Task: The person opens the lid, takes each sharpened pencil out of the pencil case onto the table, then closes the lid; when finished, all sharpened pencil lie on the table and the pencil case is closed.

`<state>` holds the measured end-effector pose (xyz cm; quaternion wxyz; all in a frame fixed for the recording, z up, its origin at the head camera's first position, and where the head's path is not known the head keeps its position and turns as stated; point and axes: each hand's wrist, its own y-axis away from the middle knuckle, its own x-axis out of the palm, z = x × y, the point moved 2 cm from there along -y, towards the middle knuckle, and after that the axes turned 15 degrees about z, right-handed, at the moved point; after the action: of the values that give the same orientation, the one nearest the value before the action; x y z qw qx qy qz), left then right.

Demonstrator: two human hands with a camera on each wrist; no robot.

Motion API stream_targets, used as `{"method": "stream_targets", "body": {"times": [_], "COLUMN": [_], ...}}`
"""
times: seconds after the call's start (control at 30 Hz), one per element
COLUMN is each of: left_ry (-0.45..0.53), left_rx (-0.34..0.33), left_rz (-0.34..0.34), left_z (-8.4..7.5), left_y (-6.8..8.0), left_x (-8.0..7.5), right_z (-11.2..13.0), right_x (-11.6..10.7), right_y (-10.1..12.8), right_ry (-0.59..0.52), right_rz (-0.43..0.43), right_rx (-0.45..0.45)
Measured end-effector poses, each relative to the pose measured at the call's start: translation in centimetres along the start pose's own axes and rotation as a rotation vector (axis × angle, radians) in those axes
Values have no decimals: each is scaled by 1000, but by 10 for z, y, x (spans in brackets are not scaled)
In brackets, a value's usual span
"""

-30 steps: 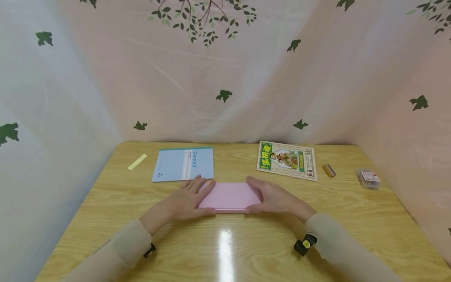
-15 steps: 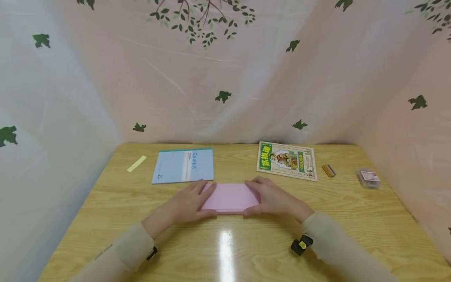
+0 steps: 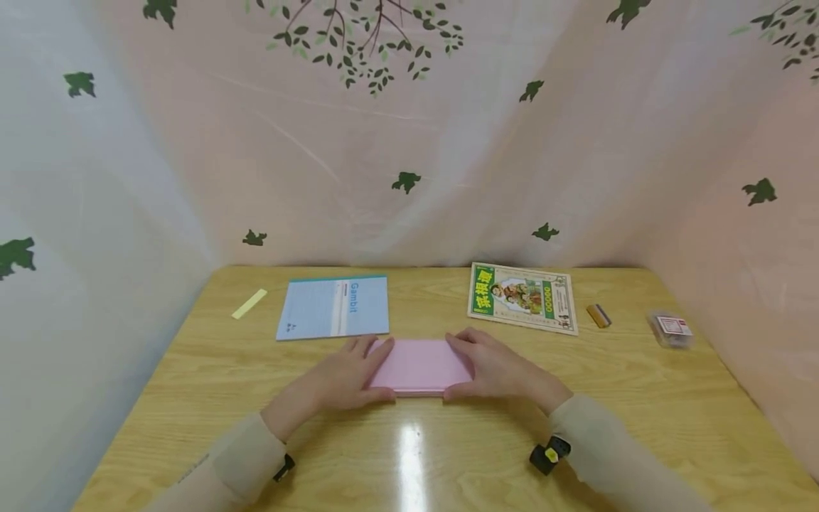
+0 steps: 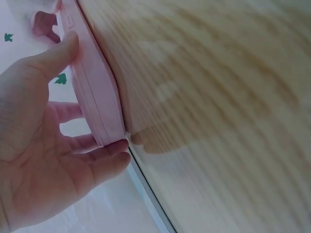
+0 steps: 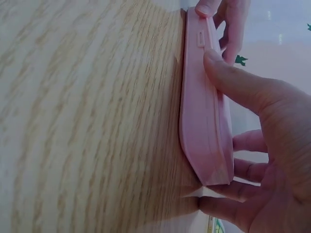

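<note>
A pink plastic pencil case lies lengthwise across the wooden table, its lid down. My left hand grips its left end, thumb along the front side and fingers reaching over the top and far edge. At the right end my right hand holds it the same way. In the left wrist view, the left thumb presses the front side near the seam. The right wrist view shows a small clasp on that side, between the two thumbs. The case's underside sits right at the tabletop.
Behind the case lie a blue notebook on the left and a green-and-cream illustrated booklet on the right. A yellow strip is far left. A small orange-and-dark item and a clear labelled box lie at right.
My left hand's fingers have drawn in around the left end of the case and shifted slightly right. The right hand keeps its hold. The head view has tilted up a little.
</note>
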<state>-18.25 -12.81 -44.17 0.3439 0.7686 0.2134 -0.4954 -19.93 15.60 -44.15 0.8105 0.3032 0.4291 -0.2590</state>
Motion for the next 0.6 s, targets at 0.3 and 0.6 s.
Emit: {"method": "stream_targets", "body": {"times": [0.3,0.6], "left_ry": [46,109], "left_rx": [-22,-30], "left_rz": [5,-13], "left_z": [-1,2], "left_y": [-1,3], "left_x": [-1,-1], "right_z": [-3,3], "right_x": [3,2], "right_y": [5,5], "right_ry": [26,91], "right_rz": [15,18], "right_rx": [-24,9]}}
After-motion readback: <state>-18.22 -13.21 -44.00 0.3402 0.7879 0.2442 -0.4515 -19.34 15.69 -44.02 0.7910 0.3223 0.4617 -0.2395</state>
